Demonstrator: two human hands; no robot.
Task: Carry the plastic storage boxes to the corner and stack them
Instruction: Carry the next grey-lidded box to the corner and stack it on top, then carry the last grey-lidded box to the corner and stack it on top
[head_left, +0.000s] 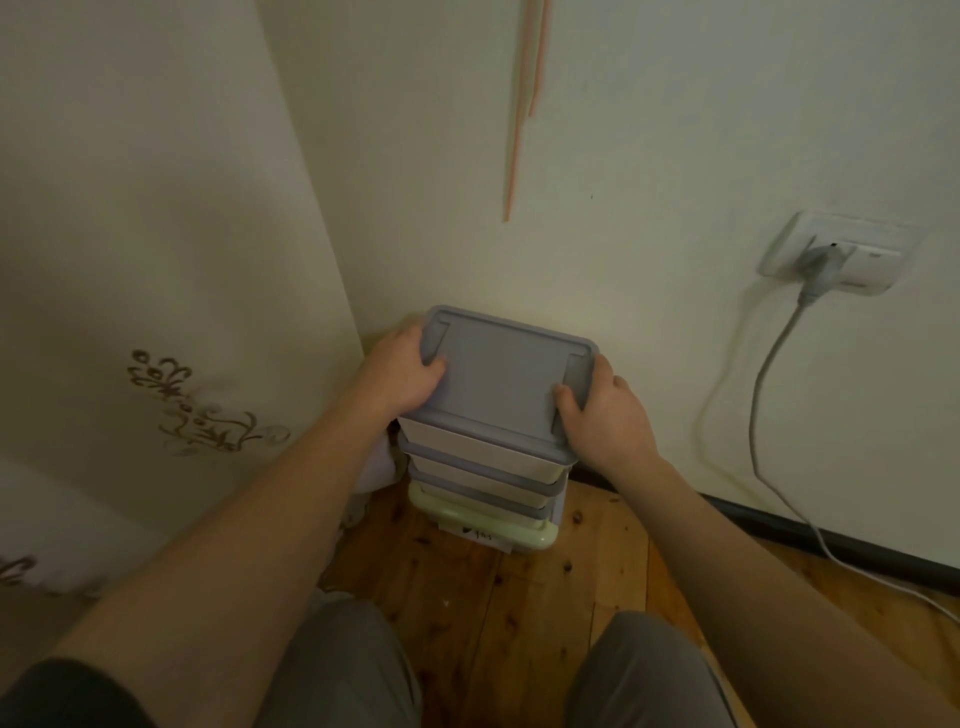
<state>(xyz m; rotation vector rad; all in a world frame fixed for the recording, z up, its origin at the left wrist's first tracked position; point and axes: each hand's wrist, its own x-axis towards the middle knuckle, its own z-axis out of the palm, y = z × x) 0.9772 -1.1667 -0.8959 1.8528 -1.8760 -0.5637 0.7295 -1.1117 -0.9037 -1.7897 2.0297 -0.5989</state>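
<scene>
A stack of plastic storage boxes stands on the wooden floor in the corner, against the wall. The top box (504, 379) has a grey-blue lid and pale sides. Two more grey-lidded boxes (483, 483) lie under it, and a pale green-lidded box (478, 530) sits at the bottom. My left hand (402, 371) grips the top box's left edge, thumb on the lid. On the opposite side, my right hand (602, 415) holds the right edge the same way.
A cream curtain with gold embroidery (156, 312) hangs at the left, touching the stack's side. A wall socket (836, 254) with a grey plug and cable (763, 415) is at the right. My knees (337, 670) are low in front, on the wooden floor (519, 597).
</scene>
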